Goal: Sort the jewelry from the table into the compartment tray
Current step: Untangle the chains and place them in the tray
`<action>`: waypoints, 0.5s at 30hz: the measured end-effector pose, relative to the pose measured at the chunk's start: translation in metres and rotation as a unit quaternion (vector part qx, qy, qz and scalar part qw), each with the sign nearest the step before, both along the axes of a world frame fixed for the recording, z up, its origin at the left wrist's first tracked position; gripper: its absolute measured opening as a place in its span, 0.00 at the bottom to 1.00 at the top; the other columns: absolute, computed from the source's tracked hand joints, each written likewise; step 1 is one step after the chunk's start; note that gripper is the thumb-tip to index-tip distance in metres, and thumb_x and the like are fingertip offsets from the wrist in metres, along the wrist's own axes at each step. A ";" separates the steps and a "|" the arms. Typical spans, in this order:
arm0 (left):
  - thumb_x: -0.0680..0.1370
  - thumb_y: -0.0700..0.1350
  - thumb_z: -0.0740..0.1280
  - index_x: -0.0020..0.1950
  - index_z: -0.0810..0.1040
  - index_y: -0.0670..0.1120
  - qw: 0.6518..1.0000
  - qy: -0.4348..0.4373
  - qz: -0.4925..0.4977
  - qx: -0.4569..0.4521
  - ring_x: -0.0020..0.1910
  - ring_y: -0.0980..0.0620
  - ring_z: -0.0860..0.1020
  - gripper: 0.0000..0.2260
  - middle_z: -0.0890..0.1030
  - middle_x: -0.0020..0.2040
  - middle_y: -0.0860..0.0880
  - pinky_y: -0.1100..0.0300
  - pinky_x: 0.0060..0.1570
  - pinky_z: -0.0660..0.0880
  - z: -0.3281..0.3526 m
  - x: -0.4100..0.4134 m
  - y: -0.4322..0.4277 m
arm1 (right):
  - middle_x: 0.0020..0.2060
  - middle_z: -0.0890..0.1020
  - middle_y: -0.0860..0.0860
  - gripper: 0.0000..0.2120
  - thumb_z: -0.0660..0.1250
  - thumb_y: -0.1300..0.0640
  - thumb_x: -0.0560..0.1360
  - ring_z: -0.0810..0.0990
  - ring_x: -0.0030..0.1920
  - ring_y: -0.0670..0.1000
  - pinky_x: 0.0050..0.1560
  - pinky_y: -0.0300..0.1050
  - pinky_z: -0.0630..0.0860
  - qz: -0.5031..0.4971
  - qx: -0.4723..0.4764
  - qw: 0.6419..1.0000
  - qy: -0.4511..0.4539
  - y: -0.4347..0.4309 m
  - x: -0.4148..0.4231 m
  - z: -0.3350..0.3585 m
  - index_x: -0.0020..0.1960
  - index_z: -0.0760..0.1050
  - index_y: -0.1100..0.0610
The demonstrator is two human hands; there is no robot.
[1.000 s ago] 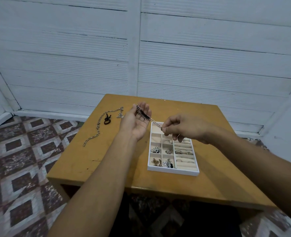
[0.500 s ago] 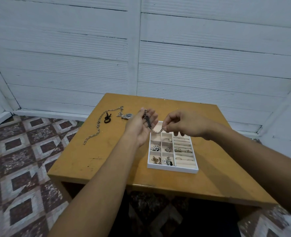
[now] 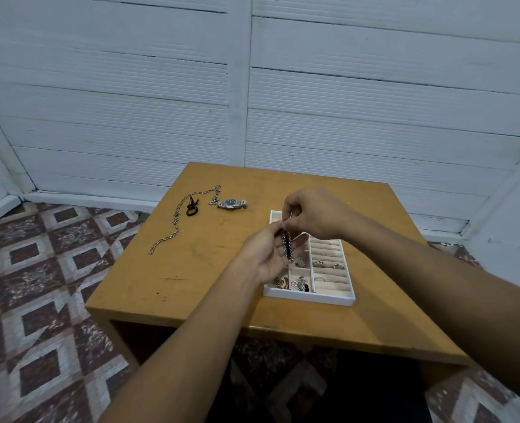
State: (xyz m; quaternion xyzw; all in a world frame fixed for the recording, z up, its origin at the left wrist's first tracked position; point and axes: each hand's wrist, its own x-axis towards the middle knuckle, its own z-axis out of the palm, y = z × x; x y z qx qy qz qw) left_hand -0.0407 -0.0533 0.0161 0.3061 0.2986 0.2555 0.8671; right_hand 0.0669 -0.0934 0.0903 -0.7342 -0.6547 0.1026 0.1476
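Bracelet chain [image 3: 286, 246] is held above the left columns of the compartment tray [image 3: 310, 298], its upper end pinched by thumb and forefinger of the right hand [image 3: 313, 213], its length cradled in the loosely curled fingers of the left hand [image 3: 266, 256]. A watch [image 3: 231, 203], a long chain [image 3: 176, 221] and a black band [image 3: 192, 206] are laid well apart from the tray on the table [image 3: 191, 285]

Tray [image 3: 313, 298] on table [image 3: 191, 300], right of ctr, toward near edge. Long chain [image 3: 175, 222] on far-left area, running near-far. Cord loop [image 3: 191, 206] beside chain's far part. Watch [image 3: 231, 204] right of loop, left of tray's far corner. Rings [image 3: 325, 264] in tray's right col. Small pcs [image 3: 298, 283] in near-left compts. Both hands w/ bracelet [image 3: 286, 247] above tray's far-left part.
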 end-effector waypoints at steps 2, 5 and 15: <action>0.82 0.43 0.60 0.50 0.77 0.38 1.000 0.002 -0.006 -0.018 0.36 0.49 0.84 0.10 0.84 0.38 0.42 0.56 0.39 0.82 -0.003 -0.003 -0.002 | 0.36 0.79 0.48 0.05 0.72 0.56 0.71 0.77 0.37 0.47 0.34 0.35 0.70 -0.007 0.000 1.000 -0.007 0.003 -0.001 -0.003 0.45 0.80 0.57; 0.82 0.44 0.59 0.49 0.78 0.39 0.999 0.004 -0.011 -0.037 0.38 0.49 0.84 0.12 0.84 0.40 0.43 0.55 0.44 0.81 -0.009 -0.007 -0.005 | 0.37 0.81 0.49 0.04 0.72 0.58 0.71 0.78 0.37 0.48 0.38 0.40 0.72 -0.019 -0.006 1.000 -0.002 0.007 -0.002 -0.010 0.44 0.80 0.58; 0.82 0.41 0.57 0.48 0.76 0.37 0.996 0.009 0.061 -0.063 0.30 0.50 0.81 0.10 0.82 0.33 0.42 0.56 0.32 0.81 -0.017 -0.010 0.000 | 0.36 0.84 0.49 0.05 0.68 0.62 0.71 0.81 0.36 0.47 0.32 0.33 0.70 -0.026 -0.015 0.999 0.011 0.003 -0.012 -0.030 0.41 0.80 0.53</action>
